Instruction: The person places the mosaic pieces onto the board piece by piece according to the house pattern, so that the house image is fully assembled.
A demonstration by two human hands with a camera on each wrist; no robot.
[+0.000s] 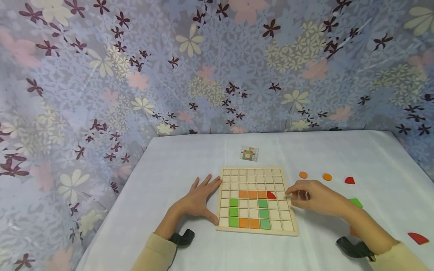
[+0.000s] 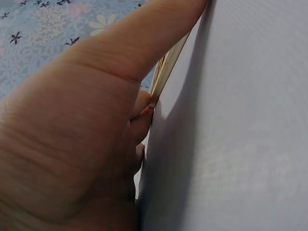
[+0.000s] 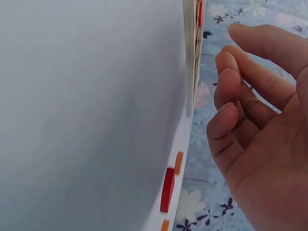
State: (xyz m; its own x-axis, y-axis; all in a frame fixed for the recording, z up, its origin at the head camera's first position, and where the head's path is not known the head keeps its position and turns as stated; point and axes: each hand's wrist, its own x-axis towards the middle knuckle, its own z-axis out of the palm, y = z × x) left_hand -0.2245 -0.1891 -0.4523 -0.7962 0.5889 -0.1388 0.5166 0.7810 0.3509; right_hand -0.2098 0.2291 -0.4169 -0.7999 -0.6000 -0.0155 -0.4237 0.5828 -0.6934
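Note:
A wooden grid board (image 1: pixel 286 233) lies flat on the table with coloured pieces in some of its squares. Three orange squares (image 1: pixel 252 194) form a row, and a red quarter-circle (image 1: pixel 271 195) sits at their right end. Light green squares (image 1: pixel 233 212) and darker green squares (image 1: pixel 264 213) make two columns, with two orange squares between their lower ends. My left hand (image 1: pixel 200 201), fingers spread, touches the board's left edge with thumb and fingertips. Over the right edge hovers my right hand (image 1: pixel 313 195), its fingers loosely bent; the right wrist view shows nothing between them.
A small pattern card (image 1: pixel 249 153) lies behind the board. To the right are orange discs (image 1: pixel 327 177), a red quarter-circle (image 1: pixel 349 180), a green piece (image 1: pixel 356 202) and another red piece (image 1: pixel 418 238). My right forearm partly covers an orange piece (image 1: pixel 354 231). Flowered cloth (image 1: pixel 210 75) hangs behind the table.

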